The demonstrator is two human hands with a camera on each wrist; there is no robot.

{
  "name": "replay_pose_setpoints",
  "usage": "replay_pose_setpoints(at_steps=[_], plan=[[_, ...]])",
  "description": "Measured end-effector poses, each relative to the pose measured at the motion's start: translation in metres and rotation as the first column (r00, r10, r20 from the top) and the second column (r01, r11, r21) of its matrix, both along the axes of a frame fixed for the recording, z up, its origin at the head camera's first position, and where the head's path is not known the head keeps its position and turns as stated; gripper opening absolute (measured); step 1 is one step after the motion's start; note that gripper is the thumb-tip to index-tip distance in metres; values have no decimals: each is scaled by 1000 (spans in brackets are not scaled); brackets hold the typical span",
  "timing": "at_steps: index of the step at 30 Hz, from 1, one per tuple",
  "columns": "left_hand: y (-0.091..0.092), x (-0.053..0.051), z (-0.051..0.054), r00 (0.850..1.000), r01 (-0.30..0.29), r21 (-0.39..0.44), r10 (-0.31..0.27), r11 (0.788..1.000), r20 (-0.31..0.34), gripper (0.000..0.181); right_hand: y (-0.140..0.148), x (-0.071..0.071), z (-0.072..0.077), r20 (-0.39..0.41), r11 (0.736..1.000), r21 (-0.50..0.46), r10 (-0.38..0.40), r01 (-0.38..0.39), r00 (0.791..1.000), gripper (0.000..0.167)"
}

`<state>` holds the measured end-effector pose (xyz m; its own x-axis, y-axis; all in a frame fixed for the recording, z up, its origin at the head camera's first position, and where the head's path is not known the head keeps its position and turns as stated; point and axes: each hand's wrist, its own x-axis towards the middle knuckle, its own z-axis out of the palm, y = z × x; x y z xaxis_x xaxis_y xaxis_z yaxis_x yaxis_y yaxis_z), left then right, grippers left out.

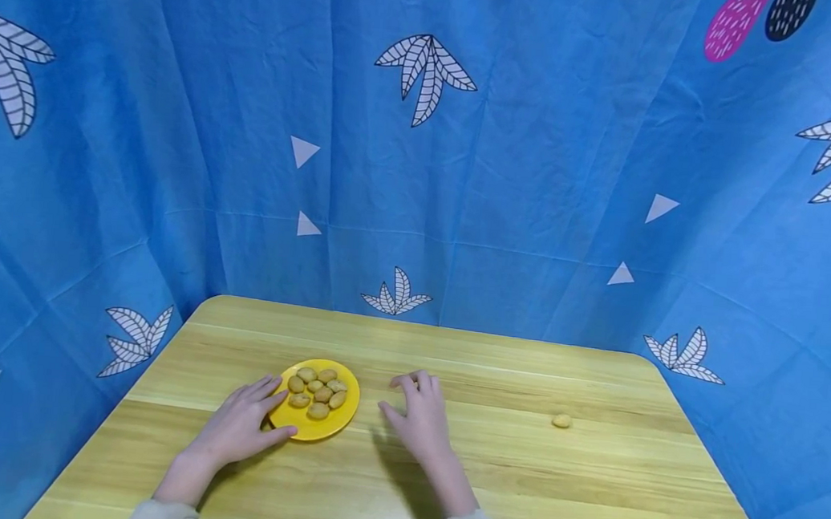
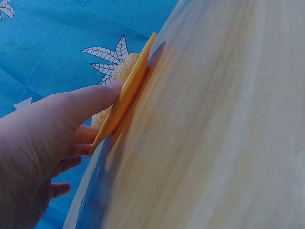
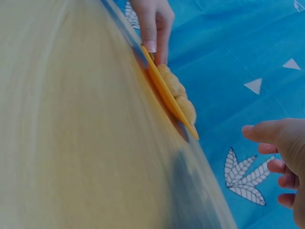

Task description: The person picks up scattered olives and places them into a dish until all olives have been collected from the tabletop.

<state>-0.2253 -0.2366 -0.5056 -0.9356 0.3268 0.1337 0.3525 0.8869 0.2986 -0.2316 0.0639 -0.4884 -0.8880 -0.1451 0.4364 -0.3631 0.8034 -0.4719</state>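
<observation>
In the head view, a round yellow plate [image 1: 309, 428] lies on the table, bearing several tan, oval, rough-looking pieces [image 1: 318, 410] that resemble small nuts or biscuits. At its left edge rests my left hand [image 1: 241, 424], with fairly straight fingers and the thumb touching the rim. The left wrist view shows that thumb [image 2: 97, 98] against the plate's orange-looking edge [image 2: 131, 90]. To the right of the plate hovers my right hand [image 1: 420, 417], thumb apart from loosely bent fingers and nothing visible between them. The right wrist view shows the same hand [image 3: 288, 152] apart from the plate.
A single tan piece [image 1: 561, 421] lies by itself on the right part of the wooden table [image 1: 587, 497]. A blue patterned curtain [image 1: 537, 179] hangs behind the table and along both sides.
</observation>
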Motion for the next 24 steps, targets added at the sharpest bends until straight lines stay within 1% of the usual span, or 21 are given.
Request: replay_pose_setpoints(at_steps=[5, 10, 15, 24], plan=[[1, 1, 1, 1000, 0, -2, 0, 1000, 5, 76, 11, 2, 2, -24, 999, -37, -30, 30, 999, 31], [1, 0, 0, 1000, 1, -3, -1, 1000, -3, 77, 21, 1, 2, -51, 997, -48, -65, 63, 997, 31], [1, -1, -2, 1000, 5, -7, -5, 1000, -25, 76, 31, -1, 5, -40, 993, -79, -92, 88, 995, 31], [1, -1, -4, 1000, 0, 1, 0, 1000, -29, 76, 51, -5, 8, -27, 984, -112, -144, 140, 989, 31]])
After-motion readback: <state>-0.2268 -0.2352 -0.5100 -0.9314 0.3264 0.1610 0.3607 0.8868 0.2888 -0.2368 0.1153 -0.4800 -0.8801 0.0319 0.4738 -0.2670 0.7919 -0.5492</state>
